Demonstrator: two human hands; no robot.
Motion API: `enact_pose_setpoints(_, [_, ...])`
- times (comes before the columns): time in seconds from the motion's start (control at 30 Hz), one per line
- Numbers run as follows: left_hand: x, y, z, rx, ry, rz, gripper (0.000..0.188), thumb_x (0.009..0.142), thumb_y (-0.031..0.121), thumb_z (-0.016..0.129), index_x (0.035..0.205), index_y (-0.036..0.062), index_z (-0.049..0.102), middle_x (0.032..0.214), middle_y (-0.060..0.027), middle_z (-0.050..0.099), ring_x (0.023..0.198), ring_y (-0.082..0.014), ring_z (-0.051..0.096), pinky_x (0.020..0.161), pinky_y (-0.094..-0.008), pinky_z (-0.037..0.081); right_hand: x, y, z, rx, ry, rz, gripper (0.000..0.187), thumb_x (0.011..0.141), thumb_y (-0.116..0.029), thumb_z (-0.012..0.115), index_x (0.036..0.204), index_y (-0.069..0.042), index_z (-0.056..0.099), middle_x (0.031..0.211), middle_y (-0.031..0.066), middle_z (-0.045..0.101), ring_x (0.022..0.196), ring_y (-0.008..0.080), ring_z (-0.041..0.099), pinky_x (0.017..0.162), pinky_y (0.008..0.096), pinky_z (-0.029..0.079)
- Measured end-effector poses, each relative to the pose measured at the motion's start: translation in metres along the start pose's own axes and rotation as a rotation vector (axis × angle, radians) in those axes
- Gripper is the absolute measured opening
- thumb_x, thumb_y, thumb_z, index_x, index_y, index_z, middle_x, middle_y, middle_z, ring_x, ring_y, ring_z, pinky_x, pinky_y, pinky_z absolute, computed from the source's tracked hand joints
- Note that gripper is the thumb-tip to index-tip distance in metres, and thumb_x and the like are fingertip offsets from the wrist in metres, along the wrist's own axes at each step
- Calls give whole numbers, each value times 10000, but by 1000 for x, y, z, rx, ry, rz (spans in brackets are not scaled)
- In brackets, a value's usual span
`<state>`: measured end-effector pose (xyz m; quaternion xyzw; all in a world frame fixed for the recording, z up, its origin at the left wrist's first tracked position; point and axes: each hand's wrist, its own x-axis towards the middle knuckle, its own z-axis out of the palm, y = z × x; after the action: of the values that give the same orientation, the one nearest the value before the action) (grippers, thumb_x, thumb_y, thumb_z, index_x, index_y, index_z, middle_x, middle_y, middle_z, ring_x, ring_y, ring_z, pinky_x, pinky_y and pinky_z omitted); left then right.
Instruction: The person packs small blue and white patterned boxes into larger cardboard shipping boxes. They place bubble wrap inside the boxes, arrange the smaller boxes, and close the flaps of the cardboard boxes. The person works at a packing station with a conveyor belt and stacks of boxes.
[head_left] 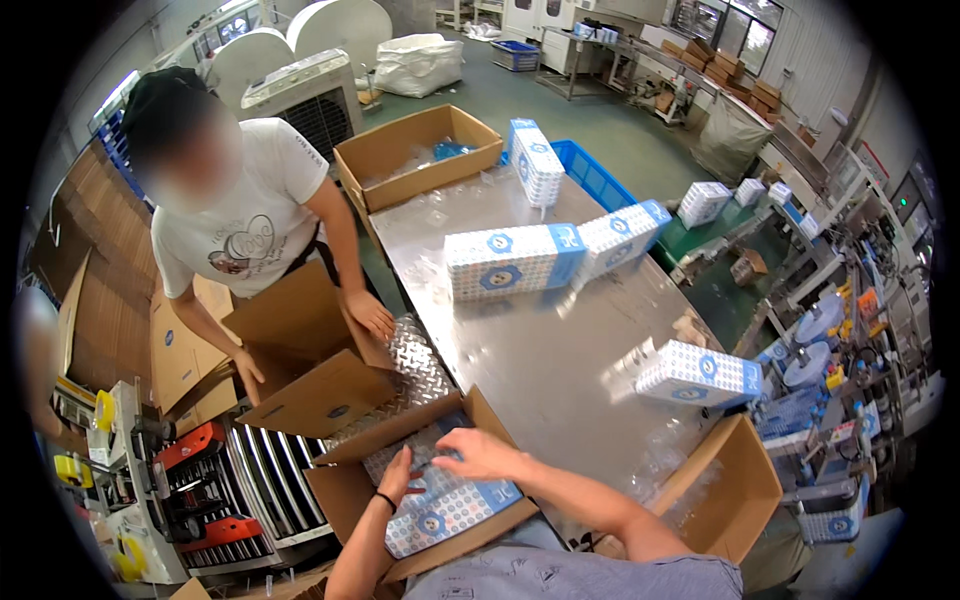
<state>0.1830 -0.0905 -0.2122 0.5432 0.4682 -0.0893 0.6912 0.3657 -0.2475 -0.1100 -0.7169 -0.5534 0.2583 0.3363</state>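
Note:
In front of me stands an opened cardboard box (340,500) with blue-and-white patterned packs (450,515) lying in it. My left hand (397,477) is over the box's left part, fingers stretched upward, a dark band round its wrist. My right hand (480,456) reaches in from the right, fingers bent but apart, close to the left one. Something clear, like plastic film, shows between the hands; whether either touches it I cannot tell. Several similar packs, including a long pack (510,265) and a tilted pack (690,375), stand on the metal table (530,350).
Across from me a co-worker (240,200) handles another open carton (300,330) beside a roller conveyor (270,470). Cartons holding clear plastic stand at the table's far end (420,160) and near right (735,490). A blue crate (595,180) and machinery (830,330) are beyond the table.

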Motion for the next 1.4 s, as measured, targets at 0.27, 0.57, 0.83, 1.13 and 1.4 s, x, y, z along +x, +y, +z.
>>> enact_pose_setpoints(0.27, [-73,53,17,386,-223,384,350,996,254,634,1272,39,642,1136,-70,722,1044,-162,686,875,-298,556,156,161,-258,-893,462,171,921,626,-304,845,1438,-150,439,1418,110,522,1319,344,467,1125,562,317])
enact_pose_setpoints(0.57, [-2,247,142,1138,347,1167,944,661,266,872,1437,3,403,1450,-263,429,1393,-425,364,1146,-557,303,139,157,-230,-857,-270,35,1017,549,-422,901,1422,-126,473,1388,133,554,1336,303,490,1093,685,249])
enact_pose_setpoints(0.83, [47,260,211,1612,53,1329,899,745,146,722,1542,129,307,1144,-176,563,1068,-314,558,809,-479,444,74,311,-367,-1231,221,473,812,672,-184,804,1407,-178,460,1460,119,463,1432,382,316,1098,801,39])
enact_pose_setpoints(1.13, [-139,263,85,848,185,1421,725,697,94,758,1383,86,522,991,-112,538,955,-285,542,792,-381,433,45,220,-260,-802,165,-23,1187,463,-422,921,1500,-174,400,1106,167,599,1021,378,572,899,484,430])
enact_pose_setpoints(1.4, [-218,180,-12,437,283,1220,683,657,36,812,1308,75,609,983,-106,527,882,-262,539,783,-330,463,-19,135,-273,71,383,-1,760,885,-321,711,1477,37,397,1430,175,511,1297,284,497,1069,392,417])
